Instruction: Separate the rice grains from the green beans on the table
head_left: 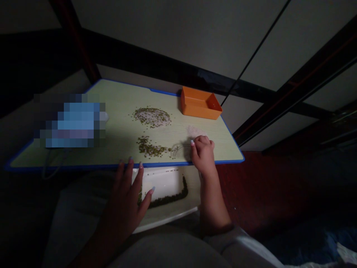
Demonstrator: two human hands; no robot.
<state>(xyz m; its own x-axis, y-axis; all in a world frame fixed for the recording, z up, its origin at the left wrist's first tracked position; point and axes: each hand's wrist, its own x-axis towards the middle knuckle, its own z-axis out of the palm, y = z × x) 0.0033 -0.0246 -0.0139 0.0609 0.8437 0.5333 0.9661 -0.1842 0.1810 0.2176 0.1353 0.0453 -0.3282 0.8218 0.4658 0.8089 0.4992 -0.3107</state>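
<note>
My left hand [126, 197] is open, its fingers spread near the table's front edge and over the left side of a white tray [192, 214]. Dark green grains [170, 199] line the inside of that tray. On the tabletop, my right hand [205, 152] is closed with the thumb upward. To its left shows a faint, clear, curved-edged piece [181, 148]; whether the fingers grip it I cannot make out. Just beyond the hand lies a small patch of pale grains [196, 131]. Green grains [152, 148] lie scattered left of the clear piece, and a mixed green-and-pale heap [152, 116] sits behind them.
An orange open box [199, 108] stands at the back right of the pale, blue-edged table [117, 93]. At the left is a blurred-out bluish object [75, 124], with a cable [51, 171] hanging over the front edge. Cabinet panels [178, 37] rise behind.
</note>
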